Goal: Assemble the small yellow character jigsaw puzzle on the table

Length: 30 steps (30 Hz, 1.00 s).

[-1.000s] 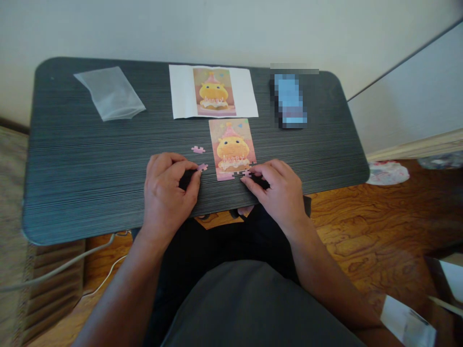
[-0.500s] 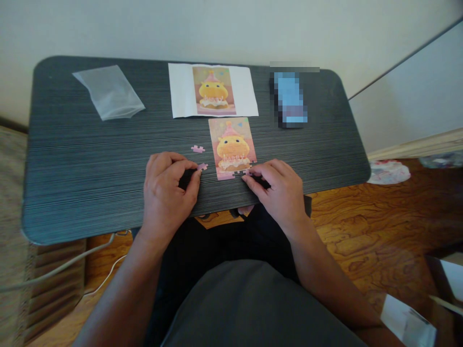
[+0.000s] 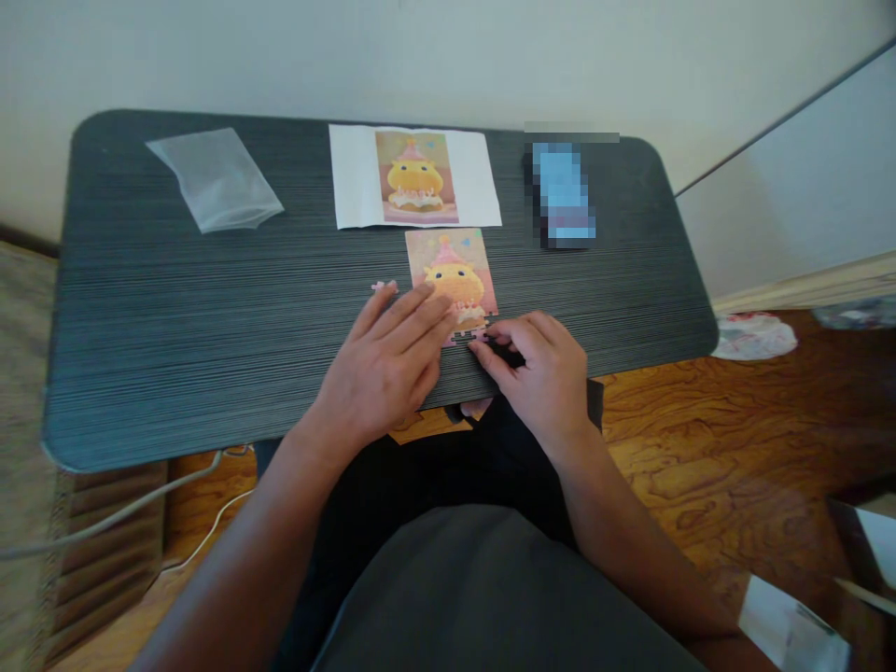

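A jigsaw puzzle (image 3: pixel 455 266) of a yellow cartoon animal in a pink party hat lies on the table, its lower edge ragged with open tabs. My left hand (image 3: pixel 388 364) lies flat, fingers stretched across the puzzle's lower left part. Between the thumb and index finger of my right hand (image 3: pixel 539 373) is a small pink puzzle piece (image 3: pixel 480 335), at the puzzle's lower right edge. Another pink loose piece (image 3: pixel 379 287) shows just past the left hand's fingertips, partly covered. Whatever lies under the left palm is hidden.
Behind the puzzle lies a white sheet (image 3: pixel 356 177) printed with the same picture. A clear plastic bag (image 3: pixel 220 182) rests at the back left of the dark table (image 3: pixel 154 336). At the back right is a blurred-out phone-like object (image 3: pixel 564 191). The wall borders the far edge.
My left hand has moved right from beside the puzzle onto it, its pinch opened flat. The pink piece it held is out of sight. My right hand stays nearly in place.
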### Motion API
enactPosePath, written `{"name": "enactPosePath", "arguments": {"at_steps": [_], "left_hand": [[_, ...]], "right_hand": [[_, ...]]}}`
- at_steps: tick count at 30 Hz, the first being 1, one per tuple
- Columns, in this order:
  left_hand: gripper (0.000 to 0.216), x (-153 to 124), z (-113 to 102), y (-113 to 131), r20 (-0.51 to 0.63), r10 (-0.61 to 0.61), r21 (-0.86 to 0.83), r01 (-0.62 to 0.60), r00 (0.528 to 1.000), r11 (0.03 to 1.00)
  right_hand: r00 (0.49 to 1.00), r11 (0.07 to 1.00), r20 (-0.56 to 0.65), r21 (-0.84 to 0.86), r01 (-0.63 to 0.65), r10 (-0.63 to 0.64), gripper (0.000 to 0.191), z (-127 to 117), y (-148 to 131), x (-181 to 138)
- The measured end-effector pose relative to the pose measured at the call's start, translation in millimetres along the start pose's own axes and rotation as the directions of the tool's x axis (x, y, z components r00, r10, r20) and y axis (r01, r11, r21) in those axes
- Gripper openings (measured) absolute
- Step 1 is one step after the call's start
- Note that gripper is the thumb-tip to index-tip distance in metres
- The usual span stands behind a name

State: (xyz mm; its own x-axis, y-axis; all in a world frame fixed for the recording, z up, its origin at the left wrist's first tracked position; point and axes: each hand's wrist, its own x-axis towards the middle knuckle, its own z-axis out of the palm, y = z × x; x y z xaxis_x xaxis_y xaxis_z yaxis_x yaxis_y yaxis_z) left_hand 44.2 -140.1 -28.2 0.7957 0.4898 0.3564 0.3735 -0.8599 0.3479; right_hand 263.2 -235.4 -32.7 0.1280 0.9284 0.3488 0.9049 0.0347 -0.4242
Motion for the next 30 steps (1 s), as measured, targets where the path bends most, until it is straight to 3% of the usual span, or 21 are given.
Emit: {"name": "enactPosePath", "arguments": {"at_steps": [6, 14, 27, 30], "left_hand": [[0.060, 14, 11, 3, 0.132, 0.077, -0.027, -0.074, 0.988, 0.997], [0.061, 14, 13, 1, 0.096, 0.079, -0.147, -0.065, 0.992, 0.987], [0.064, 13, 14, 1, 0.108, 0.065, -0.176, -0.045, 0.992, 0.983], [0.065, 14, 11, 2, 0.113, 0.054, -0.179, -0.034, 0.992, 0.983]], "right_hand": [[1.000, 1.000, -0.009, 0.004, 0.000, 0.000, 0.014, 1, -1, -2], [0.999, 1.000, -0.041, -0.015, 0.009, -0.010, 0.018, 6, -1, -7], [0.998, 0.999, 0.035, -0.018, 0.049, -0.048, 0.023, 1, -5, -4], [0.997, 0.997, 0.001, 0.038, 0.071, -0.071, 0.020, -3, -3, -5]]}}
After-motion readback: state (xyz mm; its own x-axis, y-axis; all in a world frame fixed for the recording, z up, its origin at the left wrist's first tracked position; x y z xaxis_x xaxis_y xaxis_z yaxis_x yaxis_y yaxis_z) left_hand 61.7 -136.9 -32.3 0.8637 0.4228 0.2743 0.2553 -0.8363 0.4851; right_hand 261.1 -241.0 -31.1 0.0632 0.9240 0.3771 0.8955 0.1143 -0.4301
